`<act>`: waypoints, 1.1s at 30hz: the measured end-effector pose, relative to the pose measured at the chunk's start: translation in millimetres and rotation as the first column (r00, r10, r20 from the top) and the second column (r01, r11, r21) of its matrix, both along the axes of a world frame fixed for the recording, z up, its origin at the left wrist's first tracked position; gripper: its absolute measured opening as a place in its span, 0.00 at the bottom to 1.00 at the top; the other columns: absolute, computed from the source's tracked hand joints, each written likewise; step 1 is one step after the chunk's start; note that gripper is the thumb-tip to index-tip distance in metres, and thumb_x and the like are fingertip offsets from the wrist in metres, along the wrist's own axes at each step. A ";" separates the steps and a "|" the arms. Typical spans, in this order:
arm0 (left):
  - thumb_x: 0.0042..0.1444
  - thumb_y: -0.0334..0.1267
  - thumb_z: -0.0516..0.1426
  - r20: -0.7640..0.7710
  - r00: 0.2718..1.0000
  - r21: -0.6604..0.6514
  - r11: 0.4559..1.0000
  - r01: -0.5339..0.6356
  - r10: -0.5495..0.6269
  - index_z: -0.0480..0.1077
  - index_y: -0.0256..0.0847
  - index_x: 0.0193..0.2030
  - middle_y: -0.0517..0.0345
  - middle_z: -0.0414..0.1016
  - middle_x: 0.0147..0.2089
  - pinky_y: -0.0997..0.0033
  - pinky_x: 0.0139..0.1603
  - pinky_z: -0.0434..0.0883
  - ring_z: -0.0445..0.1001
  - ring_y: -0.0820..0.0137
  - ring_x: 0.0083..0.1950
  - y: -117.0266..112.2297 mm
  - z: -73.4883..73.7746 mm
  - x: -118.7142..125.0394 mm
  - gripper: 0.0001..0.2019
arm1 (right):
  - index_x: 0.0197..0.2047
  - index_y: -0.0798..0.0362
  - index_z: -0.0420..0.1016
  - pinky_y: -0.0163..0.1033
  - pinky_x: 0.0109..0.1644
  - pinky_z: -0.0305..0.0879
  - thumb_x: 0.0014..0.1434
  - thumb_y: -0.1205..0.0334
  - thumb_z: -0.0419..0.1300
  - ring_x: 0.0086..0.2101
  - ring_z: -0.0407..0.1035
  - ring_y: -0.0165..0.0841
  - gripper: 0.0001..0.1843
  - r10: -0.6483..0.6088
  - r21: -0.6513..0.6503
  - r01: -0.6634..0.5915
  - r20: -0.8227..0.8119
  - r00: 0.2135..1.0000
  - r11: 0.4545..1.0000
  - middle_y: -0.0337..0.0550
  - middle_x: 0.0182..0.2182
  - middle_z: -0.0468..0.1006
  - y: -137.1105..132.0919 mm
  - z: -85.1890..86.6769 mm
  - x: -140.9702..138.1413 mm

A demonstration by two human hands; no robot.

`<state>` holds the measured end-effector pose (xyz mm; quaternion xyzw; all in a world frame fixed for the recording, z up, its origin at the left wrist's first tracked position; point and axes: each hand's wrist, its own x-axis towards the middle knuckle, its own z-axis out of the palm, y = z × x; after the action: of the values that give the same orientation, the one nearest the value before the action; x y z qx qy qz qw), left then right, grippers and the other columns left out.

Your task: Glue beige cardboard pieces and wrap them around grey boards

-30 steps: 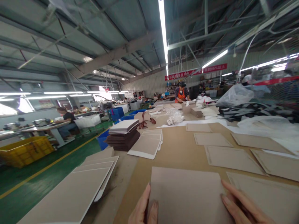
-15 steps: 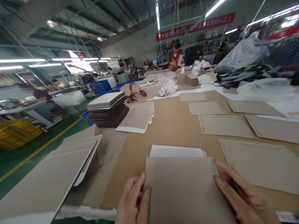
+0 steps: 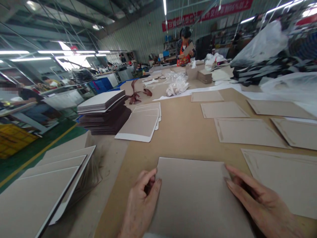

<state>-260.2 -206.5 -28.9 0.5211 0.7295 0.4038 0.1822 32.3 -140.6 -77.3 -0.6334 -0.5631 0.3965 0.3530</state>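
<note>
A flat taupe rectangular board (image 3: 195, 195) lies before me at the near edge of the table. My left hand (image 3: 143, 198) pinches its left edge near the far corner, thumb on top and fingers curled at the side. On the opposite edge, my right hand (image 3: 255, 198) grips near the far right corner, with its thumb and forefinger at the rim. The board's near end runs out of the picture, and whatever lies under it is hidden. Close by on the right is a similar flat panel (image 3: 284, 181) with glue-like marks along its border.
Fanned large panels (image 3: 44, 185) lie at the left edge. Behind them rises a tall stack of dark-edged boards (image 3: 106, 115), beside overlapping white-bordered panels (image 3: 140, 124). More panels (image 3: 250, 132) are spread on the right. Crumpled plastic (image 3: 177, 84) and a person in an orange apron (image 3: 183, 53) are farther back.
The taupe board has moved away from me and now covers the white sheets that showed beyond its far edge. Both hands moved with it, and the camera view has shifted slightly.
</note>
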 end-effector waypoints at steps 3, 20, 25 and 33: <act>0.57 0.47 0.58 0.012 1.000 0.012 1.000 -0.014 0.014 0.77 0.43 0.41 0.61 0.69 0.32 0.75 0.33 0.68 0.71 0.71 0.34 3.0 -5.9 -1.1 0.13 | 0.54 0.42 0.79 0.29 0.29 0.72 0.53 0.33 0.60 0.37 0.77 0.36 0.32 0.007 0.040 -0.011 0.082 0.997 0.999 0.40 0.42 0.81 2.0 -3.1 2.0; 0.61 0.45 0.58 0.030 0.998 -0.050 0.997 0.060 -0.059 0.76 0.45 0.49 0.61 0.71 0.35 0.78 0.38 0.70 0.73 0.73 0.37 0.5 -16.1 -10.7 0.13 | 0.56 0.42 0.77 0.27 0.37 0.73 0.58 0.39 0.60 0.37 0.76 0.33 0.27 0.030 0.183 -0.078 0.253 0.967 0.980 0.38 0.39 0.80 -2.3 -11.0 4.9; 0.61 0.45 0.57 -0.004 0.998 -0.049 0.997 0.056 -0.056 0.76 0.46 0.50 0.60 0.72 0.37 0.78 0.39 0.71 0.74 0.72 0.39 -0.8 -17.0 -11.3 0.13 | 0.57 0.42 0.76 0.30 0.43 0.73 0.59 0.40 0.60 0.39 0.75 0.34 0.27 0.059 0.220 -0.120 0.266 0.962 0.968 0.37 0.41 0.79 -3.7 -10.9 3.2; 0.62 0.47 0.55 -0.036 0.998 -0.074 0.996 0.051 -0.053 0.75 0.46 0.53 0.58 0.73 0.41 0.76 0.41 0.73 0.75 0.71 0.42 1.6 -17.0 -10.3 0.16 | 0.59 0.42 0.74 0.32 0.41 0.75 0.61 0.43 0.60 0.37 0.76 0.35 0.25 0.098 0.347 -0.211 0.316 0.944 0.914 0.39 0.41 0.79 3.0 -17.3 5.0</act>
<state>-270.5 -204.9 -45.9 0.5404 0.7334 0.3619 0.1978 37.3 -137.6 -94.7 -0.5583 -0.7231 0.2105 0.3480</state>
